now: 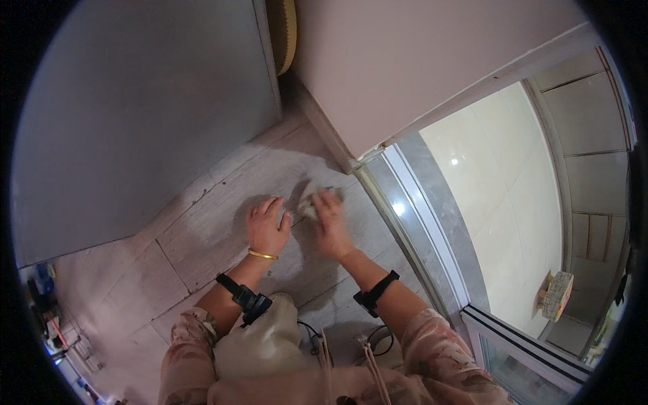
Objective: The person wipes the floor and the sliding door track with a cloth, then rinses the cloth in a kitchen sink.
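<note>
My right hand (333,225), blurred, presses on a crumpled pale rag (307,200) on the wood-look tiled floor (202,223). Part of the rag is hidden under the fingers. Just to its left, my left hand (267,229) is above the floor, bent at the fingers with the thumb apart, and nothing shows in it. Its shadow falls on the tiles beside it. A gold bangle (263,254) circles the left wrist. Black straps hold a small device on each forearm, the left device (253,304) being the larger in view.
A grey panel (147,121) stands at left, a pinkish wall corner (405,66) ahead. Between them is a round yellow-rimmed object (288,38). A sliding-door track (425,192) borders a pale tiled floor with a small stool (556,296). Clutter (66,329) lies far left.
</note>
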`<state>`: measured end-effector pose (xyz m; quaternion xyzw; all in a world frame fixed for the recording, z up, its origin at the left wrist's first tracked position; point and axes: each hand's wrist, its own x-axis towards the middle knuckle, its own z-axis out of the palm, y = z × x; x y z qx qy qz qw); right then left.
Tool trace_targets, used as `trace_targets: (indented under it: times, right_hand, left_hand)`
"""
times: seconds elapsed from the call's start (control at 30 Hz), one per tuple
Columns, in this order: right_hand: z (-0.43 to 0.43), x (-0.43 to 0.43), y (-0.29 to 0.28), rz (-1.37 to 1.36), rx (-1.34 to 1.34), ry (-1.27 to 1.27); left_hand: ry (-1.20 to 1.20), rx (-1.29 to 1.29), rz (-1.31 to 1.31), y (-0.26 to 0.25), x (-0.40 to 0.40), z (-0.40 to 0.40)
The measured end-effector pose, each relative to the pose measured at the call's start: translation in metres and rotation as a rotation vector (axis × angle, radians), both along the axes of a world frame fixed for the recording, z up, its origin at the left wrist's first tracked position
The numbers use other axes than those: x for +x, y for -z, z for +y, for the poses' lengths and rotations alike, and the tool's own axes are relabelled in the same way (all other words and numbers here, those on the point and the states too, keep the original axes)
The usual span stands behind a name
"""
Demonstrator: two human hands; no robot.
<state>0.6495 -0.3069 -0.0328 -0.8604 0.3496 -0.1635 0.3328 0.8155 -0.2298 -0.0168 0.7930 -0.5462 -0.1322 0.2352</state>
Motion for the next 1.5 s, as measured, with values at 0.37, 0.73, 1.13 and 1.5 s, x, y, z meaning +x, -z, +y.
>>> trace_targets:
  times: [0.37, 0.73, 1.13, 1.5]
  right_hand:
    - [-0.026, -0.09, -0.015, 0.438, -0.066, 0.276]
    - [-0.017, -0.13, 0.007, 0.751, -0.045, 0.26]
    - [-0.018, -0.139, 0.014, 0.718, -0.048, 0.245]
    - [-0.017, -0.145, 0.017, 0.683, -0.081, 0.255]
  left_hand:
    - [0.417, 0.075, -0.006, -0.004, -0.054, -0.026]
    - [0.497, 0.041, -0.102, 0.049, -0.043, -0.112]
    - [-0.03, 0.149, -0.289, 0.059, 0.069, -0.13]
    - [-0.497, 0.164, -0.142, 0.066, 0.122, 0.016]
